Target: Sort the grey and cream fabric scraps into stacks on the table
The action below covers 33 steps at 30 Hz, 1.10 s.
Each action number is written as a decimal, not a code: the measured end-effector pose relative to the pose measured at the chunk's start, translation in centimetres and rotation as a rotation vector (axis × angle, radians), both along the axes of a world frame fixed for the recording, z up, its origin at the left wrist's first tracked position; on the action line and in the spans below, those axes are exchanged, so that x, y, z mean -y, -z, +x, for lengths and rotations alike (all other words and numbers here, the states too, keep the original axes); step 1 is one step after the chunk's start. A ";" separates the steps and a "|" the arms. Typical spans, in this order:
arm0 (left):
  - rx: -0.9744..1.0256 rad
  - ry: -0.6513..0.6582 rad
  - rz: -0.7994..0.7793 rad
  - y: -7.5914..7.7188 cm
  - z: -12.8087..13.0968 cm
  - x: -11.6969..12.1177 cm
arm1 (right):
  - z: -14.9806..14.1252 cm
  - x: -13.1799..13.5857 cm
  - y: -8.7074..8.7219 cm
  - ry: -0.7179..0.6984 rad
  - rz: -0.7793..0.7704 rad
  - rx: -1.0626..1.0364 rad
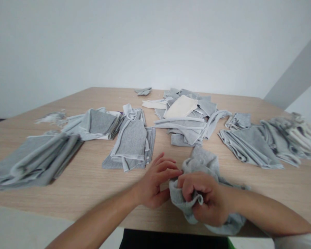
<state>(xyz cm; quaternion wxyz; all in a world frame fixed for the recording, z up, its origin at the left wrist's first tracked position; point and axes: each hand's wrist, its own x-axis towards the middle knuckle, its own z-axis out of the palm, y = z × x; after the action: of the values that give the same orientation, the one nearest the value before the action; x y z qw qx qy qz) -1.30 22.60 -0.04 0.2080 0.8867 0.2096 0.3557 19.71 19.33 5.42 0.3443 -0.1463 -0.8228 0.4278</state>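
A crumpled piece of light grey knit fabric [200, 160] lies bunched at the table's near edge. My right hand [208, 197] is closed on it, and a folded edge of the cloth sticks out between thumb and fingers. Just left of it, my left hand [154, 181] has its fingers spread, with the fingertips at the fabric's left side. Whether those fingertips press on the cloth is hard to tell. Part of the fabric is hidden under my right hand and forearm.
Folded grey fabric stacks lie at the left [38, 159], centre left [132, 141] and right [251, 145] of the wooden table [93, 186]. A loose pile of grey and cream pieces [181, 107] sits farther back. White lint scraps [53, 118] are scattered at the left.
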 end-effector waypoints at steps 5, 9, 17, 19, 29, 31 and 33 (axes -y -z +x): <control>0.178 -0.014 0.027 1.0 0.2 -0.4 | -0.2 0.3 0.1 -0.072 -0.062 0.018; 0.313 -0.184 0.031 1.5 -0.3 -0.6 | -0.1 0.4 0.3 -0.048 -0.090 0.001; 0.416 -0.265 0.131 1.0 -0.2 -0.3 | -0.1 0.7 -0.5 -0.140 -0.140 -0.038; 0.466 -0.249 0.067 0.9 -0.1 -0.4 | 0.1 0.8 -0.8 -0.164 -0.132 -0.028; 0.618 -0.065 -0.218 0.7 -0.5 -0.9 | 0.3 0.4 -1.1 -0.071 -0.017 -0.251; 0.578 -0.091 -0.194 0.8 -1.1 -0.8 | 0.5 0.4 -1.6 -0.039 -0.043 -0.238; 0.542 -0.118 -0.175 0.8 -1.7 -0.7 | 0.8 0.4 -2.2 -0.003 -0.051 -0.221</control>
<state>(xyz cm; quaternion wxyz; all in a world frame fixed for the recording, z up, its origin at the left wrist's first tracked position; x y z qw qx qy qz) -2.98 23.25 -0.84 0.3112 0.7242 0.2275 0.5718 20.52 18.92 7.62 0.4286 -0.1058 -0.7689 0.4624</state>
